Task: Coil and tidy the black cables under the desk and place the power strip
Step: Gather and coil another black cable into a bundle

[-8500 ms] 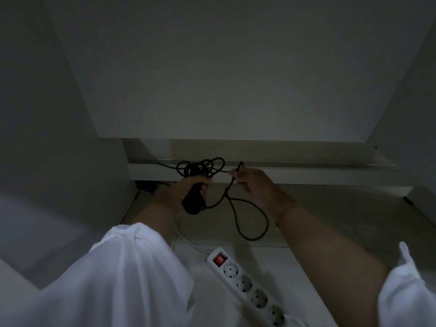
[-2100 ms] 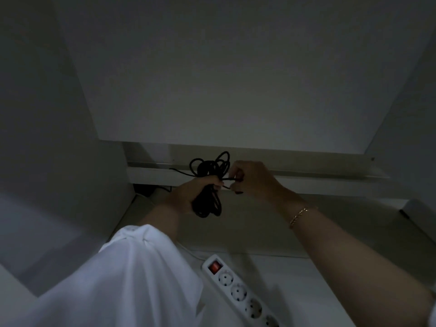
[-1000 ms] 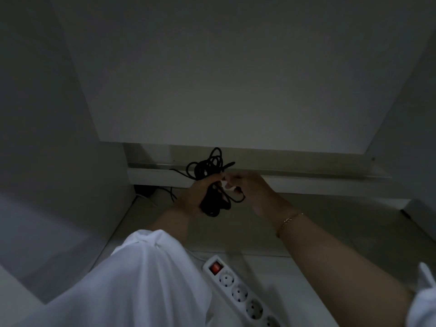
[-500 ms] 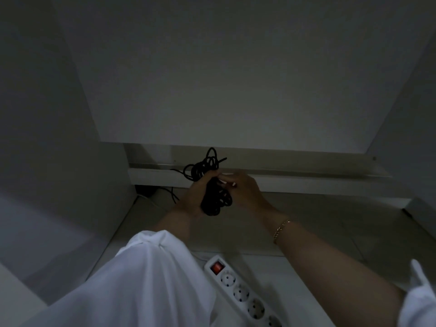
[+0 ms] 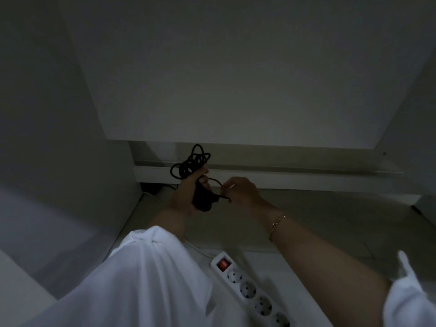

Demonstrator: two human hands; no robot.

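The left hand (image 5: 186, 194), forearm extended forward, holds the coiled bundle of thin black cable (image 5: 191, 163) in mid-air, fingers (image 5: 204, 184) clamped round its middle. The right hand (image 5: 243, 192), just beside it, pinches a loose strand of the cable. The white plastic multi-socket power strip (image 5: 250, 289) lies on the floor (image 5: 318, 213) below the forearms.

I see a gold chain bracelet (image 5: 276, 226) on the wrist just behind the right hand (image 5: 243, 192). A white sleeve (image 5: 141, 279) bunches up nearer me than the left hand (image 5: 187, 197), and a second sleeve (image 5: 410, 300) shows well back of the right hand. A white rail (image 5: 306, 179) runs crosswise just beyond both hands, with pale floor (image 5: 330, 218) beneath them.
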